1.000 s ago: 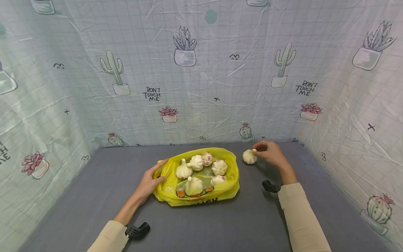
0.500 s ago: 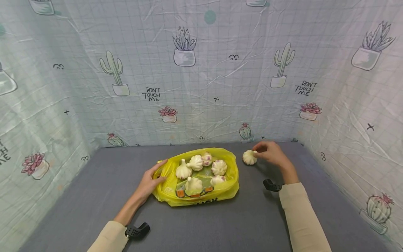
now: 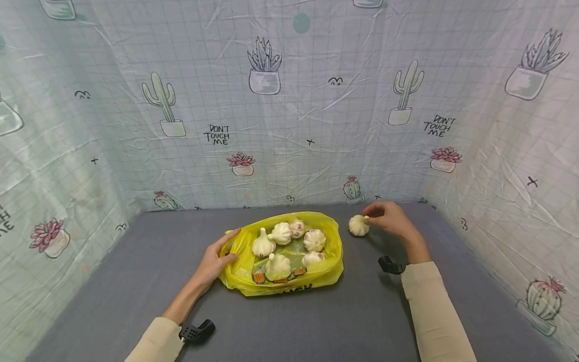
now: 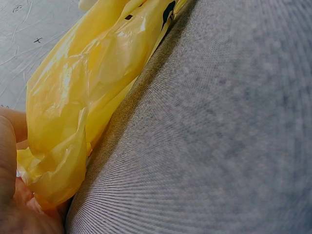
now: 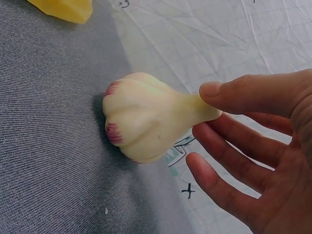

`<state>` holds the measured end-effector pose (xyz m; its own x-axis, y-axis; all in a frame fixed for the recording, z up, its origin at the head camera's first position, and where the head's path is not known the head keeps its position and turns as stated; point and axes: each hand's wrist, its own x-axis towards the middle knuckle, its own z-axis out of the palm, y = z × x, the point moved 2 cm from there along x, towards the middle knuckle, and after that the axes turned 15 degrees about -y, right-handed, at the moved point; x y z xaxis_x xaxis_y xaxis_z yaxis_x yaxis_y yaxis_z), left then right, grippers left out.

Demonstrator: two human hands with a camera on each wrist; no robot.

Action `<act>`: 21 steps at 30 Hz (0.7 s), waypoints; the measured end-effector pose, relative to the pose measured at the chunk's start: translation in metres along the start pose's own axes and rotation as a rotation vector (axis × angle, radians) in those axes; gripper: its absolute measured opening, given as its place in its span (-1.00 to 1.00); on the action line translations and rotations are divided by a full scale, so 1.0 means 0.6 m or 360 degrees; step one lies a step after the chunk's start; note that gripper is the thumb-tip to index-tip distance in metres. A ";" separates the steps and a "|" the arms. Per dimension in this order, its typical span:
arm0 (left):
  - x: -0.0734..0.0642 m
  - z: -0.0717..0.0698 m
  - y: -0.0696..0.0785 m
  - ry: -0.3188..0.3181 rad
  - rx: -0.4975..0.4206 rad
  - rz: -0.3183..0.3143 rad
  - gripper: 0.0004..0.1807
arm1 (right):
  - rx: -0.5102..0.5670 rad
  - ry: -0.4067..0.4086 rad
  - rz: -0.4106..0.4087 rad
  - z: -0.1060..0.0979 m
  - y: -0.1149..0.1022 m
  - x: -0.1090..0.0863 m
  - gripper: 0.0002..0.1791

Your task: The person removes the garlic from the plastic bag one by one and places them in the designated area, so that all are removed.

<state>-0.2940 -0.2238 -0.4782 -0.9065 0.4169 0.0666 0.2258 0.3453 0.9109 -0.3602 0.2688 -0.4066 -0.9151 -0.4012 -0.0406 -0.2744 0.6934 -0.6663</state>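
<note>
A yellow plastic bag lies open-mouthed on the grey tabletop in the head view, with several white garlic bulbs inside. At its left end my left hand holds the bag, thumb and fingers spread to either side of the gathered plastic; the left wrist view shows the crumpled bag end lying within the hand. Right of the bag, my right hand pinches one more garlic bulb by its stem between thumb and fingers. That bulb's purple-streaked base sits right at the cloth surface.
Grey ribbed cloth covers the table. A pale curtain printed with cacti stands along the back and both sides. Black camera mounts are strapped at both wrists.
</note>
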 end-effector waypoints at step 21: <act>0.000 0.001 0.000 -0.0009 -0.0046 0.0028 -0.24 | 0.0022 0.0090 -0.0004 -0.023 -0.053 -0.018 -0.59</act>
<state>-0.2940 -0.2232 -0.4784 -0.9003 0.4277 0.0807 0.2315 0.3135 0.9210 -0.3457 0.2591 -0.3745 -0.9298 -0.3682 0.0032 -0.2731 0.6839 -0.6766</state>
